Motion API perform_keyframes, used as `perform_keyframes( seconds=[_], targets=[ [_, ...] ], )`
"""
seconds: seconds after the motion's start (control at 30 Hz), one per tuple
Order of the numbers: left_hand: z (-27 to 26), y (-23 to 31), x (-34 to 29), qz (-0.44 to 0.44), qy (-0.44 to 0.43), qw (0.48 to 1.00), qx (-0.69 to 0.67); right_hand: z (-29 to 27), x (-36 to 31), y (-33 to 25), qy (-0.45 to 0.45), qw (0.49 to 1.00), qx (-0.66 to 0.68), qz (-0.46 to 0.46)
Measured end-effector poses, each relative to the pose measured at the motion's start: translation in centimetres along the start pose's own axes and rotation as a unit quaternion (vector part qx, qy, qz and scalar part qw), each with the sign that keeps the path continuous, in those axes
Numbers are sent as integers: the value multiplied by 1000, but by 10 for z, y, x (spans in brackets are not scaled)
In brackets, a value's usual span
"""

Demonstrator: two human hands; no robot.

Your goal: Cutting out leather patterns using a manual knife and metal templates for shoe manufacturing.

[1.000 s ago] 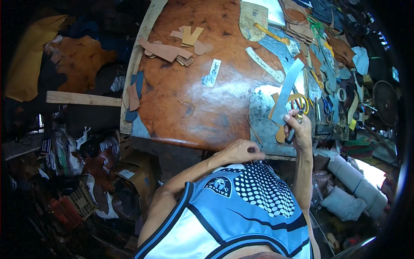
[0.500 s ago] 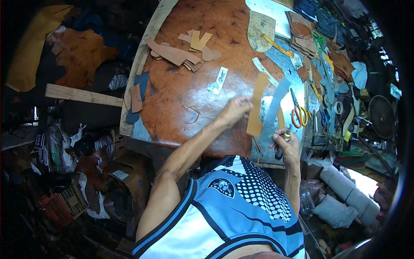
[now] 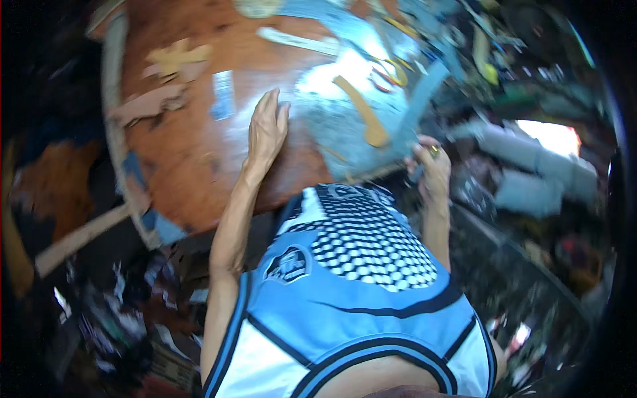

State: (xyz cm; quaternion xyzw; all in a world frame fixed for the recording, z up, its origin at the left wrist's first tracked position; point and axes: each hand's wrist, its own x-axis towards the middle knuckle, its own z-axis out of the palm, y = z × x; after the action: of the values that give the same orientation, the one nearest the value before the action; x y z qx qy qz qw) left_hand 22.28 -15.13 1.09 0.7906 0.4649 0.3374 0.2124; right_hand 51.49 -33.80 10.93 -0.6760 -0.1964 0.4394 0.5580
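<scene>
The right hand (image 3: 432, 166) is closed on the near end of 1 blue strip (image 3: 422, 98) extending beyond it: likely light, bendy, best pinched by its edges. Left of it lies 1 tan strip (image 3: 364, 113); farther left, the left hand (image 3: 267, 131) grips nothing, fingers extended.

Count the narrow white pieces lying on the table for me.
2: a short white piece beyond and left of the left hand, and a longer white piece farther up and to the right. Others may be hidden in the blurred clutter at right.
</scene>
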Motion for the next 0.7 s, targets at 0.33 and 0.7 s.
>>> perform_keyframes(
  seconds=[0.33, 0.7],
  targets=[
    [67, 99, -71, 137, -366, 879, -274, -67, -15, 32, 136, 989, -56, -23],
    [94, 147, -58, -363, -320, 722, -495, -9, -34, 41, -100, 902, -320, -271]
  ],
)
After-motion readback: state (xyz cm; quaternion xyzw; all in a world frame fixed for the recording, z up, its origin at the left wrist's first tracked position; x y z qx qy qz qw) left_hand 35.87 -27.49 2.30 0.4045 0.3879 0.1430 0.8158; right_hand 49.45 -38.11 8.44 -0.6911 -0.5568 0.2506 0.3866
